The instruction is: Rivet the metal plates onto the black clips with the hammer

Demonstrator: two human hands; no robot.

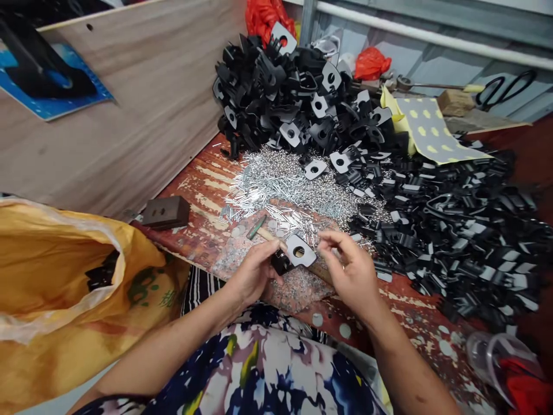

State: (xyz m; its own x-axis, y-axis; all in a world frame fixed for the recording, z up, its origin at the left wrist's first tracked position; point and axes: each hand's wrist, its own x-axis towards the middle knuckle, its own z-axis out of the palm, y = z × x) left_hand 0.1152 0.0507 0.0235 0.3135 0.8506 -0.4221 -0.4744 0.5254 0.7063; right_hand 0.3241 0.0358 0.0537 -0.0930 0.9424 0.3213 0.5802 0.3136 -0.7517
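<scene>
My left hand grips a small black metal bracket with a round hole in its grey plate, held over a speckled stone slab. My right hand is right beside it, fingers pinched together at the bracket's right edge; whatever is in them is too small to name. A heap of thin silver pins lies just beyond the hands. A hammer with a wooden handle lies partly under the bracket.
A tall pile of black brackets stands at the back. Smaller black clips spread to the right. A yellow sack is open at left. Scissors, a yellow dotted sheet and a wooden board lie around.
</scene>
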